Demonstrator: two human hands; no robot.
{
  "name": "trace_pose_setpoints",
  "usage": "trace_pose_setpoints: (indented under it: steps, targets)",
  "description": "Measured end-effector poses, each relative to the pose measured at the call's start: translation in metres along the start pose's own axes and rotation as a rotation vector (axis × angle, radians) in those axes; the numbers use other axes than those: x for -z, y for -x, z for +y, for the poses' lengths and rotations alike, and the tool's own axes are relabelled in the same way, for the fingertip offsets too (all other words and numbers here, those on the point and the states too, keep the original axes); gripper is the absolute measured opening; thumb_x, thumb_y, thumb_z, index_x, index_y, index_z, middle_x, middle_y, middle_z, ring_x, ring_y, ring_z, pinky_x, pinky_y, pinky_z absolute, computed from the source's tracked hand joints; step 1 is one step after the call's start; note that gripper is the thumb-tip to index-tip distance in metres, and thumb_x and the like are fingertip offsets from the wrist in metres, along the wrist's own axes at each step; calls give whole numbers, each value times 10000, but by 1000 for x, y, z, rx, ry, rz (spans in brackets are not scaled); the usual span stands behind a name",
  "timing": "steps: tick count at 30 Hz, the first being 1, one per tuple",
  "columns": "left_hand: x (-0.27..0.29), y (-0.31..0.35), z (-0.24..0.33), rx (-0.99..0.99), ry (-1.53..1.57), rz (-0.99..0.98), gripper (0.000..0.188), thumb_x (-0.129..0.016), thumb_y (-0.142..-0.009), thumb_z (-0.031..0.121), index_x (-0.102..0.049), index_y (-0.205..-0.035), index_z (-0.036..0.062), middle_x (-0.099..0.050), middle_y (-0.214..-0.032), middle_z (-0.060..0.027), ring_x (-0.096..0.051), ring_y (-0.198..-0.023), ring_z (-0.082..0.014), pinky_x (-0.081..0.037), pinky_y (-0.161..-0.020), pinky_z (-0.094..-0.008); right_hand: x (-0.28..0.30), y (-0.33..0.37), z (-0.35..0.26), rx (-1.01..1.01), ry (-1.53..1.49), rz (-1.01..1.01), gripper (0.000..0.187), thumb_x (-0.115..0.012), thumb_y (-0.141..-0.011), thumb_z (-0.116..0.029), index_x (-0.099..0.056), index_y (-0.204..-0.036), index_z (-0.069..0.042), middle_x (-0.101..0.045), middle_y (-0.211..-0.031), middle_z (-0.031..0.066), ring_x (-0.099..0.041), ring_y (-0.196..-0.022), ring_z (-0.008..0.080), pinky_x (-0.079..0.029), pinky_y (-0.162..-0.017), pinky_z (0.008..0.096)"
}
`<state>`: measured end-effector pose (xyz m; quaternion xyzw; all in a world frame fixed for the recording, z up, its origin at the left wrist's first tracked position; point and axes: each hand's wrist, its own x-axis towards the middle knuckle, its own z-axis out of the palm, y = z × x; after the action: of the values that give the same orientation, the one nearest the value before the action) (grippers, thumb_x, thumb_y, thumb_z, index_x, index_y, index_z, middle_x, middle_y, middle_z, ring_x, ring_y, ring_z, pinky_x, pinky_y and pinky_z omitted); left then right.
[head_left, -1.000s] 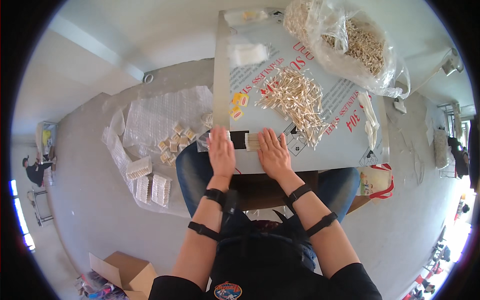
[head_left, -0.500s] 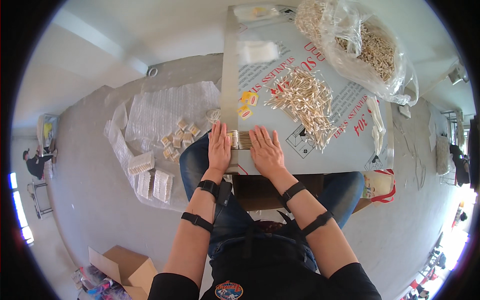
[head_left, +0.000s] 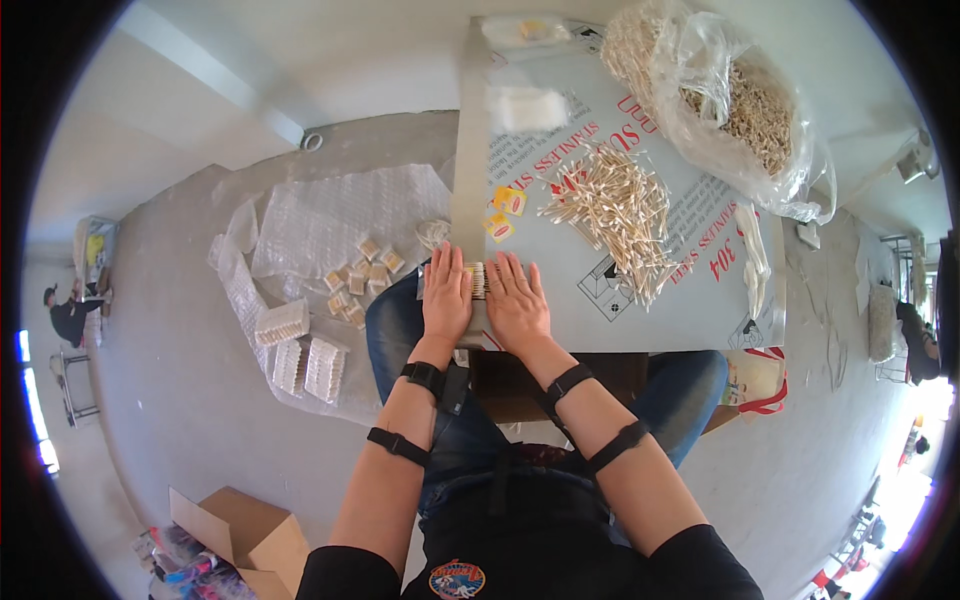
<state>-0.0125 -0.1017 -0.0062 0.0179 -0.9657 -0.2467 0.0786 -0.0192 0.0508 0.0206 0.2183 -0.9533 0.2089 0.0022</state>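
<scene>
At the near left corner of the table (head_left: pixel 640 325), a short row of cotton swabs (head_left: pixel 477 281) lies between my two hands. My left hand (head_left: pixel 446 303) is flat along the row's left side, fingers stretched out and hiding part of it. Flat on the table, my right hand (head_left: pixel 518 308) covers the row's right side, its fingers straight and slightly apart. Beyond my right hand spreads a loose pile of cotton swabs (head_left: pixel 612 215). Two small yellow cards (head_left: pixel 510 200) lie left of that pile. What is under my palms is hidden.
A large clear plastic bag (head_left: pixel 690 130) of swabs stands at the far right. White plastic film (head_left: pixel 752 260) lies by the right edge. Left of the table, bubble wrap (head_left: pixel 335 225) bears small swab packs (head_left: pixel 368 272) and white stacks (head_left: pixel 325 368). An open carton (head_left: pixel 245 530) sits lower left.
My right hand has moved left toward my left hand, and the visible gap with swabs between them is narrower. The whole view has shifted slightly.
</scene>
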Motion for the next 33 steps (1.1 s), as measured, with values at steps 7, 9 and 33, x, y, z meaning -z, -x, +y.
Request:
trace_pose_setpoints:
  steps: [7,9,33]
  targets:
    - [20,-5,10,116,515,51,484,-424,-1021,254,-394,-1442,17,-342,-1520,-191,-316,-1417,-323,-246,-1162,-402,-10,-16,0,-21,-506,247,509,-463,-938,-60,-339,-1422,32,-425,-1424,248,-374,-1354,398,-324,-1118,452]
    - [21,-8,11,172,671,73,488,-403,-1030,270,-391,-1440,6,-349,-1517,-184,-324,-1413,-306,-253,-1159,-393,-15,-21,-6,-145,-584,268,484,-463,-933,-28,-353,-1401,33,-445,-1386,263,-421,-1302,414,-363,-1081,452]
    - [22,-9,-8,409,1412,163,616,-264,-1048,472,-414,-1401,-10,-439,-1456,-126,-396,-1362,-215,-288,-1145,-348,-28,-27,-45,-169,-684,293,453,-476,-931,-11,-381,-1373,25,-469,-1335,284,-442,-1266,443,-364,-1069,467]
